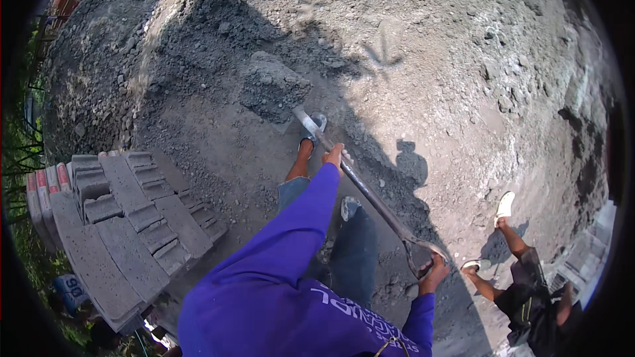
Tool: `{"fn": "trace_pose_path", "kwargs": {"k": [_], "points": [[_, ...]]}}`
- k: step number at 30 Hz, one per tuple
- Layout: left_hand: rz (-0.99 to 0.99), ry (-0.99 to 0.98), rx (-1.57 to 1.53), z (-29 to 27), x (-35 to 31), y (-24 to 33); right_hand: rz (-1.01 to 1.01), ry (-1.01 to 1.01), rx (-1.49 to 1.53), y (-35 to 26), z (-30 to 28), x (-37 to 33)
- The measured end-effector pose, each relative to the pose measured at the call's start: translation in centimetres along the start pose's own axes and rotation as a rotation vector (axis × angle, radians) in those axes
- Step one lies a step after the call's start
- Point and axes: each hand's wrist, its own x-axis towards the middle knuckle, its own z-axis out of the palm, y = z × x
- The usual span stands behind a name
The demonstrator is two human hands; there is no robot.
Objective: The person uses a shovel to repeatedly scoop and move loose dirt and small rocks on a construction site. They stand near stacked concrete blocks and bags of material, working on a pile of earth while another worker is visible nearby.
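Note:
A long-handled shovel (377, 200) slants across the middle of the view, its metal blade up and to the left. A heap of grey gravelly soil (274, 86) covers most of the blade. My left hand (337, 157) is closed around the shaft not far above the blade, with the arm reaching forward. At the other end, my right hand (434, 272) grips the D-shaped handle (413, 256), low and to the right. Both my arms are in purple sleeves. My feet stand apart on the dirt below the shovel.
Loose grey soil and gravel (450, 73) rise ahead and to the right. Concrete hollow blocks (126, 225) are stacked at the left, with several white and red bags (47, 192) behind. Another person (526, 297) in dark clothes is at the lower right, near pale blocks (589, 248).

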Motion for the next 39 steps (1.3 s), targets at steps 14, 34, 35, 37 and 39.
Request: {"fn": "trace_pose_path", "kwargs": {"k": [14,34,35,37,39], "points": [[0.178,0.510,-0.752,-34.0,-34.1,-10.2,-1.194,-1.363,-0.641,-20.3,3.4,-18.2],[0.005,0.235,0.495,-10.0,-13.5,-13.8,0.218,-0.519,0.082,-8.4,-9.2,-14.1],[-0.027,0.219,0.526,-8.3,-11.6,-14.0,0.258,-0.449,0.136,-7.0,-8.4,-13.6],[-0.097,0.174,0.612,-4.8,-10.2,-13.4,0.323,-0.328,0.217,-4.4,-6.3,-12.9],[-0.148,0.118,0.702,-1.6,-10.0,-12.0,0.368,-0.254,0.271,-2.9,-1.5,-11.9]]}}
